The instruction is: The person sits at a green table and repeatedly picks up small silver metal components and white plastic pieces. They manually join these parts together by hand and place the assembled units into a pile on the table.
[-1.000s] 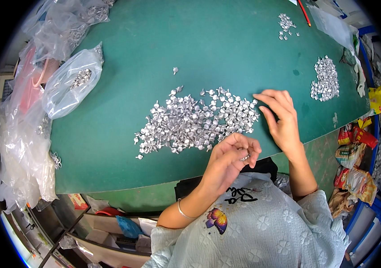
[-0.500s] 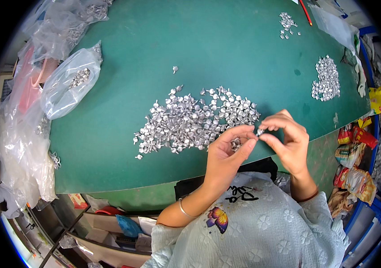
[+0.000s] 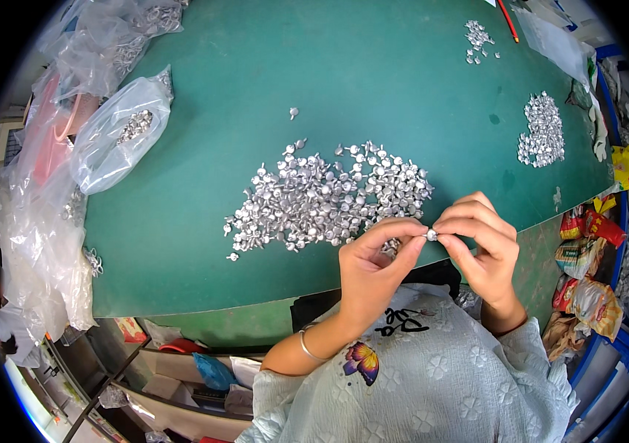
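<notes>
A small round-headed silver metal piece [image 3: 431,235] is pinched between the fingertips of both hands, above the table's near edge. My left hand [image 3: 375,269] holds it from the left with thumb and forefinger; my right hand [image 3: 482,247] grips it from the right with thumb and fingers. Just beyond them, a large pile of similar silver metal pieces [image 3: 314,199] spreads over the green table [image 3: 255,74]. Several of them show partly behind the left hand's fingers. One loose piece [image 3: 294,113] lies apart, past the pile.
At the right lies a dense heap of silver pieces [image 3: 541,131], with a smaller group [image 3: 478,38] farther back beside a red pencil [image 3: 508,21]. Clear plastic bags [image 3: 119,140] line the left edge. Colourful packets [image 3: 587,255] hang beyond the right edge.
My hands have come together on the metal piece, which now shows its round face. The right fingers have lowered slightly. The view has shifted a little.
</notes>
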Tool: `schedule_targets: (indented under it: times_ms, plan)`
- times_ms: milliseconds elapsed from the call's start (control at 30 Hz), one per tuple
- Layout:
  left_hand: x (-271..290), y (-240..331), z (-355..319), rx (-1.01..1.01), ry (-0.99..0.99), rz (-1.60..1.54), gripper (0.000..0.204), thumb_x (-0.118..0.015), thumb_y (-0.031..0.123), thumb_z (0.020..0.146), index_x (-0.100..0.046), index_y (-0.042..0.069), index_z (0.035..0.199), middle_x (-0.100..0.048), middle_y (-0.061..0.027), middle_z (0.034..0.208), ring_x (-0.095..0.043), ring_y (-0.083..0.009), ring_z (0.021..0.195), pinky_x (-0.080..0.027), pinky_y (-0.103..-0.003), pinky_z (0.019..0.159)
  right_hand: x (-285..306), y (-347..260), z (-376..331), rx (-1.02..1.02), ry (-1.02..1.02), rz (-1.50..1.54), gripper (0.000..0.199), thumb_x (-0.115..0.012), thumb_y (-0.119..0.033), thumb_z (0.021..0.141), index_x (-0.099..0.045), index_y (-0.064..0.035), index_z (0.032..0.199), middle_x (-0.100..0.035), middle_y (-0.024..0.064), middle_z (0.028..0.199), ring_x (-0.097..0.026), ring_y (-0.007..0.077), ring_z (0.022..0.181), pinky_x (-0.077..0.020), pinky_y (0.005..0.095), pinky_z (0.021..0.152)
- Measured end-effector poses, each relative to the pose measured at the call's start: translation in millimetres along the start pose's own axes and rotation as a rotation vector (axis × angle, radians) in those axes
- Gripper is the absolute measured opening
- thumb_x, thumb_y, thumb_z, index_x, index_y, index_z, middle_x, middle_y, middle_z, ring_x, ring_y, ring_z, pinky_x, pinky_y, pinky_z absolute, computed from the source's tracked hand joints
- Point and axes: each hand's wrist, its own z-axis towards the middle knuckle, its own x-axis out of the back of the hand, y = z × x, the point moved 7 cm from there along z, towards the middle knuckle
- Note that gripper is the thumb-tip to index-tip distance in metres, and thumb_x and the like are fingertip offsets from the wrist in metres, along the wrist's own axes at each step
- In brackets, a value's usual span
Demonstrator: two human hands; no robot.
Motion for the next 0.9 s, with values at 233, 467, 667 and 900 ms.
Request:
schedule_targets:
  times_ms: [233, 467, 667, 900]
  plan:
    - [-3.4, 8.6, -0.9, -0.116, 0.012, 0.052, 0.015, -0.061, -0.009, 0.08, -0.065, -0.002, 0.093, -0.063, -0.0067, 0.098, -0.054, -0.0043, 0.077, -0.039, -0.014, 0.051, -0.8, -12.6, -0.4, 0.096, 0.006, -0.172, 0.017, -0.072, 0.003, 0.065, -0.066, 0.0025, 0.081, -0.062, 0.0099, 0.081, -0.056, 0.0248, 0.075, -0.0448, 0.0324, 0.064]
    - [-5.4, 7.4, -1.4, -0.081, -0.049, -0.007, 0.017, -0.061, -0.01, 0.079, -0.064, -0.003, 0.094, -0.062, -0.007, 0.099, -0.052, -0.0053, 0.077, -0.041, -0.017, 0.058, 2.2, -6.2, -3.0, 0.031, 0.055, -0.022, 0.015, -0.073, 0.002, 0.066, -0.066, 0.0028, 0.079, -0.063, 0.01, 0.077, -0.056, 0.024, 0.073, -0.0444, 0.0322, 0.065]
    - [-9.3, 2.8, -0.8, -0.01, -0.088, -0.082, 0.009, -0.063, -0.003, 0.082, -0.064, 0.0, 0.091, -0.06, -0.0032, 0.094, -0.049, -0.0025, 0.071, -0.037, -0.016, 0.054, 1.0, 3.3, -4.7, -0.056, -0.002, 0.072, 0.008, -0.069, 0.002, 0.071, -0.064, 0.0027, 0.078, -0.063, 0.0097, 0.076, -0.056, 0.0227, 0.072, -0.0438, 0.0317, 0.066]
    - [-13.4, -21.8, 0.9, 0.291, -0.218, -0.545, 0.007, -0.056, 0.005, 0.089, -0.058, 0.002, 0.095, -0.06, -0.0072, 0.095, -0.053, -0.009, 0.079, -0.044, -0.024, 0.068, 7.3, 39.7, -0.2, -0.23, 0.12, -0.065, 0.006, -0.064, 0.001, 0.077, -0.064, 0.0027, 0.082, -0.064, 0.01, 0.077, -0.056, 0.0199, 0.071, -0.0438, 0.0303, 0.069]
